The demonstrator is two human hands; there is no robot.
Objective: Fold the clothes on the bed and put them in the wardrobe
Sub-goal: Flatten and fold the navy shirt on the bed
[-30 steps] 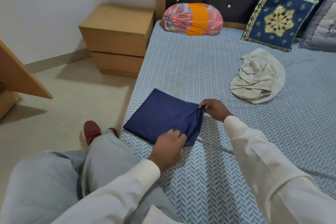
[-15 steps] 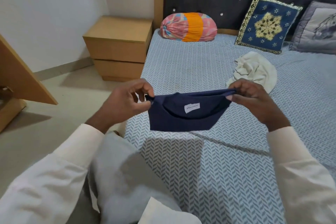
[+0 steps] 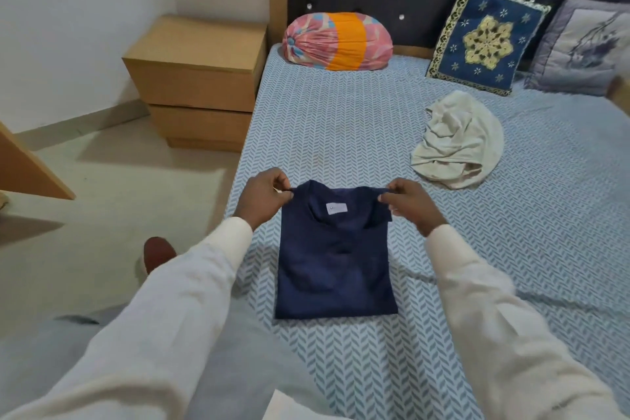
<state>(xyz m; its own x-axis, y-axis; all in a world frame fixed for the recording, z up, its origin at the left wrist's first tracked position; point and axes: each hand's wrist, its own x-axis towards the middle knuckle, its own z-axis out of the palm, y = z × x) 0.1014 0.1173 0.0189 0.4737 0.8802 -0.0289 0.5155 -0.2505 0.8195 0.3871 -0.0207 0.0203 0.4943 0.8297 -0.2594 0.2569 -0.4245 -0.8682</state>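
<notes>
Folded navy-blue cotton T-shirt [image 3: 335, 259] is lying on the herringbone-patterned bed [image 3: 341, 133], left hand [image 3: 264, 198] and right hand [image 3: 410, 203] pinching its top corners.

Arms outstretched, left hand [image 3: 262, 198] and right hand [image 3: 409, 203] pinching.

Left hand [image 3: 260, 197] and right hand [image 3: 407, 199] each pinch a top corner of the folded navy shirt [image 3: 335, 262] on the bed [image 3: 341, 133]; beyond the right fingers [image 3: 392, 189] lies a crumpled cream garment [image 3: 458, 140].

Navy shirt [image 3: 335, 259], blue-white herringbone bedsheet [image 3: 341, 133], cream garment [image 3: 458, 141], pink-orange bolster [image 3: 337, 41]
</notes>
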